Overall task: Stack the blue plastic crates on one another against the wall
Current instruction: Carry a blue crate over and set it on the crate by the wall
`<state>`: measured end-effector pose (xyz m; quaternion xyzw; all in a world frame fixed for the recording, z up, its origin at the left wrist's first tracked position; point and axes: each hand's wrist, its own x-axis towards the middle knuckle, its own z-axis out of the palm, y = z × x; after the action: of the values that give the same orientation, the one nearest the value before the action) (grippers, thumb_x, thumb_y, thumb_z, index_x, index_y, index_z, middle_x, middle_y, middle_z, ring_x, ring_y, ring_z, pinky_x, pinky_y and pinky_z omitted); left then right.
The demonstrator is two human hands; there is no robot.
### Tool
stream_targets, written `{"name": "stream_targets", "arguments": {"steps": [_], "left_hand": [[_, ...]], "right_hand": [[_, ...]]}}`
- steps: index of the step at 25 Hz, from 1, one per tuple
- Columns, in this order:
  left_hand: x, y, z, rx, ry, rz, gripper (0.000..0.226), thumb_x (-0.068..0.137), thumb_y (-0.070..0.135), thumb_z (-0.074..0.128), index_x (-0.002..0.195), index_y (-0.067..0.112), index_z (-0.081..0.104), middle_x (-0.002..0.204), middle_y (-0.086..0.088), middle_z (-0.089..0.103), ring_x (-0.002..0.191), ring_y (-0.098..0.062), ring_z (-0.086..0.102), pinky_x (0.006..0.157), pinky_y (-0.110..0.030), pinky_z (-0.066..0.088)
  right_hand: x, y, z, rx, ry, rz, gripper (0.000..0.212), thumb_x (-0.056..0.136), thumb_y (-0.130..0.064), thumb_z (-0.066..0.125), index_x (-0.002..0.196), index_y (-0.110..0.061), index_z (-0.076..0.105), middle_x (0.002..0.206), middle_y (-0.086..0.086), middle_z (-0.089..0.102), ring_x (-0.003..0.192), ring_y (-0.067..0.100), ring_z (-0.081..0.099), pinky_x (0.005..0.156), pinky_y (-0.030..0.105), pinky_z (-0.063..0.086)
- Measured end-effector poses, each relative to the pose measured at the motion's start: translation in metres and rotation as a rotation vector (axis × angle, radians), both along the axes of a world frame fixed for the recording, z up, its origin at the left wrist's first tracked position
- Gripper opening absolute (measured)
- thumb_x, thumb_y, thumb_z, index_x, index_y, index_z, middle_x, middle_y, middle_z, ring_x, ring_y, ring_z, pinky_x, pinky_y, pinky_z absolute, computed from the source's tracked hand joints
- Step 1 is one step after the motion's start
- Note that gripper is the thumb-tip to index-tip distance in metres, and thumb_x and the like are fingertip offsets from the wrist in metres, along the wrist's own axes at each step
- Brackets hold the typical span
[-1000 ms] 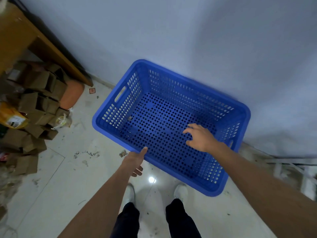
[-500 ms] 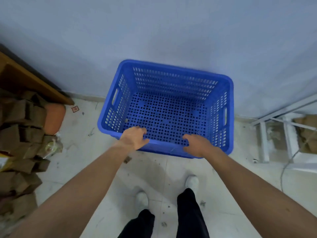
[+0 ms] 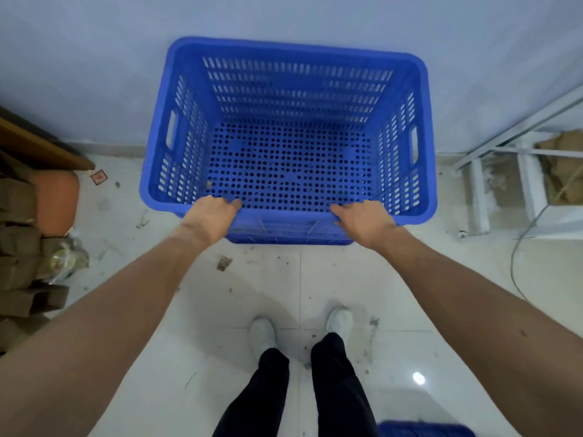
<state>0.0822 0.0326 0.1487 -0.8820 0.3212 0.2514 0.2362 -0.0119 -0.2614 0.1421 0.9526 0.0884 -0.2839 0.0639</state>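
Blue crate found at 12 o'clock of the view, empty, upright, long far side at or just beside the wall; actual contact with the wall not confirmable. Appears to rest on the tiled floor, though the underside is hidden. Left hand closed over the near rim toward 11 o'clock, thumb hooked inside the crate; right hand closed over the same rim toward 1 o'clock, remaining digits wrapped out of sight. Both arms extended forward and downward, nearly straight, wrists bent over the rim edge, palms down. Judged step in hand: seating the base crate square against the wall, first of the stack. Second crate partly in view at 5 o'clock of the view, cut off by the frame edge, well apart from the first. Judged next move: release of the rim, a turn toward 5 o'clock, a grasp on that second crate by its side handles or rim, then lowering onto the first with rims aligned. Care called for on square alignment, since the sloping walls suggest nesting if pushed down. Cardboard boxes noted at 9 o'clock, white metal frame at 3 o'clock; both near but clear of the crate. Loose debris on the floor; footing to be watched.
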Motion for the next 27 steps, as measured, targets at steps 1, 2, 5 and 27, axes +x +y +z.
{"name": "stream_targets", "arguments": {"steps": [1,2,5,27], "left_hand": [[-0.001,-0.002,0.000,-0.006,-0.006,-0.021,0.047,0.092,0.008,0.052,0.136,0.014,0.038,0.107,-0.007,0.065,0.093,-0.029,0.066,0.067,-0.036,0.041],[-0.002,-0.003,-0.002,-0.010,-0.007,-0.036,0.047,0.092,0.008,0.052,0.137,0.014,0.037,0.107,-0.007,0.064,0.092,-0.029,0.066,0.066,-0.036,0.041],[-0.004,-0.009,-0.006,-0.028,0.036,0.023,0.044,0.094,0.009,0.049,0.136,0.017,0.039,0.097,-0.006,0.061,0.083,-0.029,0.062,0.066,-0.038,0.045],[-0.010,-0.009,-0.007,-0.043,0.081,0.210,0.034,0.098,0.025,0.048,0.128,0.012,0.041,0.104,-0.008,0.060,0.098,-0.029,0.063,0.088,-0.043,0.052]], "right_hand": [[0.002,-0.005,0.001,-0.031,0.000,0.013,0.031,0.106,-0.032,0.035,0.135,-0.022,0.039,0.098,0.002,0.065,0.067,0.025,0.050,0.050,0.032,0.031],[0.003,-0.010,-0.001,-0.062,-0.012,0.021,0.032,0.105,-0.032,0.036,0.136,-0.023,0.040,0.098,0.002,0.066,0.066,0.025,0.050,0.049,0.032,0.029],[0.003,-0.017,-0.001,-0.119,0.008,0.019,0.031,0.105,-0.036,0.036,0.131,-0.022,0.044,0.089,0.001,0.066,0.063,0.024,0.050,0.052,0.032,0.035],[-0.009,-0.015,-0.009,-0.026,0.007,-0.116,0.028,0.105,-0.027,0.036,0.130,-0.016,0.043,0.086,0.004,0.055,0.069,0.024,0.050,0.062,0.037,0.041]]}}
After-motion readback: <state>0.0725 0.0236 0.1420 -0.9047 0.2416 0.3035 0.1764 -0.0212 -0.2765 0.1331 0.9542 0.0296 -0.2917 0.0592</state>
